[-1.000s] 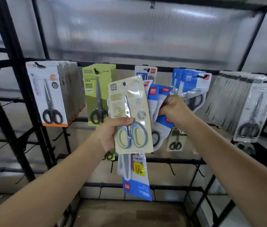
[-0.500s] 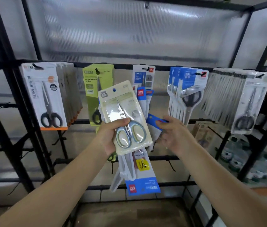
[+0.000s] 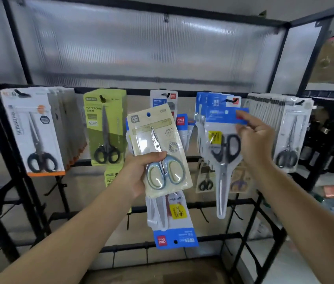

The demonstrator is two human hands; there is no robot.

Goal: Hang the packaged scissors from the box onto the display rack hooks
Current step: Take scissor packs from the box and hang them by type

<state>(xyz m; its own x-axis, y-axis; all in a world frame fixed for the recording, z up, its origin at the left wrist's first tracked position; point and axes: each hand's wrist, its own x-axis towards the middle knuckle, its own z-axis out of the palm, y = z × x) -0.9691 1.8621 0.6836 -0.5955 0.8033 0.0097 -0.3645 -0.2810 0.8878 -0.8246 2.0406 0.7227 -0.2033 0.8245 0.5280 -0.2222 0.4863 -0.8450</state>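
My left hand grips a small stack of scissors packs at mid frame. A beige pack with blue-handled scissors lies on top, and an upside-down blue-topped pack hangs out below it. My right hand pinches the blue header of a single clear pack with black-handled scissors, held upright just below the hook that carries a row of matching blue packs. The box is out of view.
The black rack's top bar carries white-and-orange packs at left, green packs, a blue-and-white pack and a long row of clear packs at right. Bare hooks stick out of the lower bars.
My right hand has drawn one blue-topped pack out of the stack and raised it up and right, to just below the blue row's hook. My left hand stays about where it was.
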